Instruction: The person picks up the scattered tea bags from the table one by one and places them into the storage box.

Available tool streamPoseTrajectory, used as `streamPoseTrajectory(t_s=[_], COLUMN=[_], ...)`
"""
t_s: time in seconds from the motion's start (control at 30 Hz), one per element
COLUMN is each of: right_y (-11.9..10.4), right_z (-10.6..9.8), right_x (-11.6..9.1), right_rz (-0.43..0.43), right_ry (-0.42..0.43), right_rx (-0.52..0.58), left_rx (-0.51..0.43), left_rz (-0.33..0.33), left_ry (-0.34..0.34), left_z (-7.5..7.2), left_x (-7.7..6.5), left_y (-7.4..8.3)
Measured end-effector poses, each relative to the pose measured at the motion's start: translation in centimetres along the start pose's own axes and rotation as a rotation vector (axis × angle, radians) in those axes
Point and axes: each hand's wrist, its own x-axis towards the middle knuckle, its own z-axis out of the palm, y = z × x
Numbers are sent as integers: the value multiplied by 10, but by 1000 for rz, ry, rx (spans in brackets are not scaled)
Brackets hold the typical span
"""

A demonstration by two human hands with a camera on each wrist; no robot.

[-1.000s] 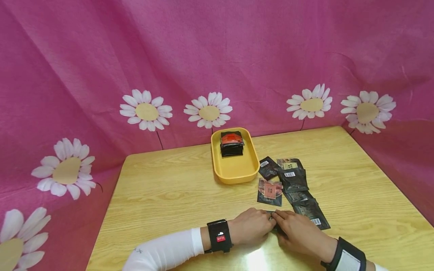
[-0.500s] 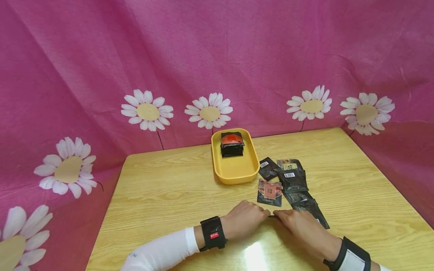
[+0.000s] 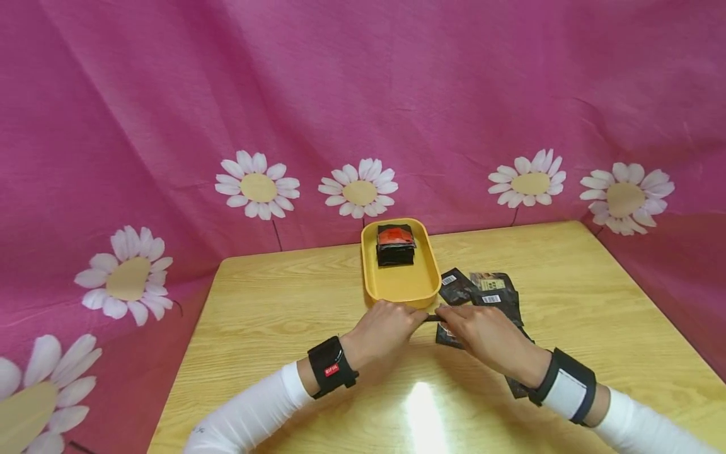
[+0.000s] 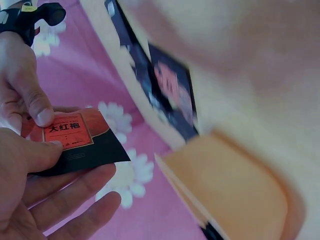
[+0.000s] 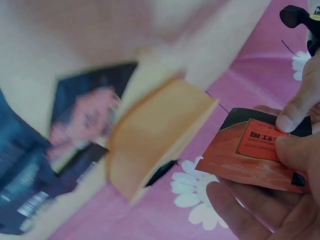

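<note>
Between both hands is a flat red-and-black tea packet [image 4: 107,142] with a bordered red label. My left hand [image 3: 382,334] pinches one end, thumb on the printed face and fingers beneath, as the left wrist view shows. The opposite end is pinched by my right hand [image 3: 496,337], thumb likewise on the print in the right wrist view. Seen from the head, the packet is a thin dark edge raised just in front of a yellow tray [image 3: 403,282]. In the tray's far part lies a stack of tea packets [image 3: 395,247], a red-and-black one on top.
Right of the tray, several dark packets [image 3: 499,301] lie overlapping on the wooden table [image 3: 272,315]. A packet with a pink label [image 3: 448,338] lies nearer, partly hidden behind my right hand. A pink daisy-print cloth [image 3: 442,94] hangs behind the table.
Both hands have lifted the packet from low over the near table and carried it forward to the tray's front edge. The tray and loose packets stay where they were.
</note>
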Motion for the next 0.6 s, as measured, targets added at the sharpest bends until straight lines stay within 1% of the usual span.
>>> streamPoseTrajectory(t_s=[0.07, 0.17, 0.27, 0.43, 0.53, 0.6], right_y=[4, 13, 22, 38, 47, 54], right_z=[0, 3, 9, 18, 24, 30], right_x=[10, 25, 40, 64, 80, 89], right_rz=[-15, -37, -38, -44, -58, -64], right_ry=[-4, -11, -25, -11, 10, 27], right_rx=[-10, -39, -68, -120, -137, -147], left_rx=[5, -13, -1, 73, 113, 121], left_rz=[-15, -40, -68, -87, -98, -115], left_ry=[15, 4, -4, 7, 15, 18], left_z=[-1, -2, -1, 4, 11, 16], left_x=[2, 7, 13, 21, 26, 30], left_y=[-9, -22, -34, -54, -70, -82])
